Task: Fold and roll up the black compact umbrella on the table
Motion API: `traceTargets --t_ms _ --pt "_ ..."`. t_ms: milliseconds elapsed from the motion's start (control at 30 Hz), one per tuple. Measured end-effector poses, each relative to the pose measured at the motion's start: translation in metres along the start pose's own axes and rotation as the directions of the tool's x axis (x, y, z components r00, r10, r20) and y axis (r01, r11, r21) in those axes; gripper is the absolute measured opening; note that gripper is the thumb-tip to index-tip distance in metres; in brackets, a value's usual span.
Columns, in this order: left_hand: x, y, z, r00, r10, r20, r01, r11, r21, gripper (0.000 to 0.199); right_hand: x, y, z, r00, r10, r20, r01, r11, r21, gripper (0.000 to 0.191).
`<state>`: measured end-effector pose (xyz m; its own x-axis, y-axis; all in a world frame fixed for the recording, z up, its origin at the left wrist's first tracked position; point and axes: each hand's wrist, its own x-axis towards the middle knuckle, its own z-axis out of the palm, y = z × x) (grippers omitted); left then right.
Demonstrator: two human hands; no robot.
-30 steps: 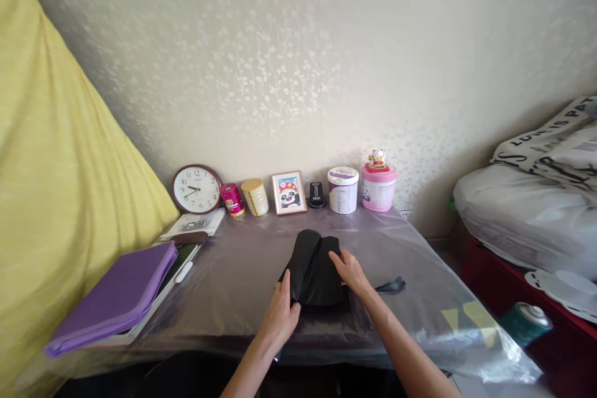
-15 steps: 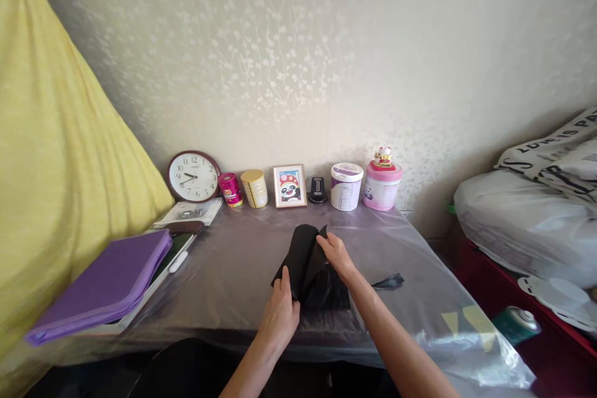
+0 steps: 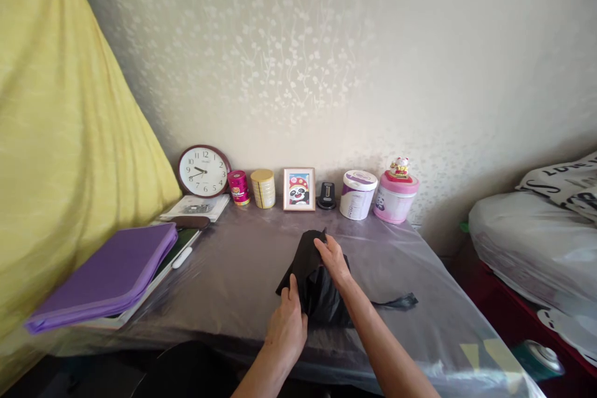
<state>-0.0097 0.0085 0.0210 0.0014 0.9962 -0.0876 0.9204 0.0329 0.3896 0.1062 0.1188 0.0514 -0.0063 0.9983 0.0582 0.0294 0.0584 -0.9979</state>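
Note:
A crumpled black plastic bag [image 3: 308, 261] is held in both hands over the front middle of the table. My left hand [image 3: 288, 318] grips its lower left part, thumb and fingers closed on the film. My right hand [image 3: 333, 260] pinches the upper right edge. Between the hands the bag bulges and folds, and part of it hangs down under my right forearm. To the right of that forearm, a thin twisted strip of black plastic [image 3: 398, 302] lies on the table.
Against the wall stand a clock [image 3: 204, 171], a pink tin [image 3: 239, 188], a yellow-lidded jar [image 3: 263, 189], a panda picture frame [image 3: 299, 189] and two tubs [image 3: 358, 196]. A purple folder [image 3: 107, 270] lies left on the plastic-covered table [image 3: 224, 280]. A spray can [image 3: 538, 357] stands beyond the right edge.
The black bag has become more bunched and opened out between my hands. My right hand has come slightly lower over it. The whole view has shifted a little.

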Motion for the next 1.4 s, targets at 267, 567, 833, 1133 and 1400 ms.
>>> traceTargets --t_ms 267,567,833,1133,1400 --pt "-0.001 0.011 -0.011 0.998 -0.01 0.063 0.005 0.997 0.076 0.061 0.017 0.007 0.022 1.0 0.019 0.008 -0.018 0.991 -0.133 0.031" --pt "-0.003 -0.002 -0.01 0.998 0.036 0.05 -0.039 0.997 0.066 0.052 0.024 0.019 0.032 0.997 0.069 0.047 -0.037 0.869 -0.494 0.03" --pt "-0.024 -0.003 -0.023 0.996 0.033 0.083 -0.038 0.997 0.069 0.058 0.024 0.025 0.033 0.98 0.103 0.17 -0.029 0.921 -0.388 0.041" --pt "-0.018 0.013 -0.036 0.939 0.31 -0.149 -0.297 0.949 0.102 0.033 0.018 0.021 0.037 0.959 0.021 0.282 0.105 0.9 -0.423 0.023" --pt "0.01 -0.017 0.02 0.917 0.295 -0.27 -0.272 0.955 0.119 0.06 0.0 0.014 0.031 0.906 -0.134 0.402 0.312 0.853 -0.419 0.027"
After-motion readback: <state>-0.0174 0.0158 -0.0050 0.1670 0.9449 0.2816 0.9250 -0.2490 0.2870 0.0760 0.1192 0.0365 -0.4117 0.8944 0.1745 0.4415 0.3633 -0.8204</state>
